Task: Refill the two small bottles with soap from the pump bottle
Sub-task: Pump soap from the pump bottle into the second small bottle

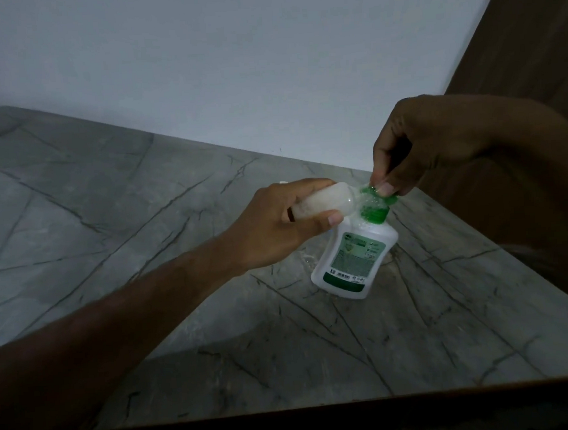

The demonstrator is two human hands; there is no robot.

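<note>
Fingers of our right hand [418,146] press the green pump head [379,198]; our left hand [276,225] grips the small bottle [318,204] sideways at its spout.
Light, smooth clear plastic, likely soap-slick, so we hold mid-body; the stiff white pump bottle [352,260] stands on the veined grey stone counter [110,225].
</note>
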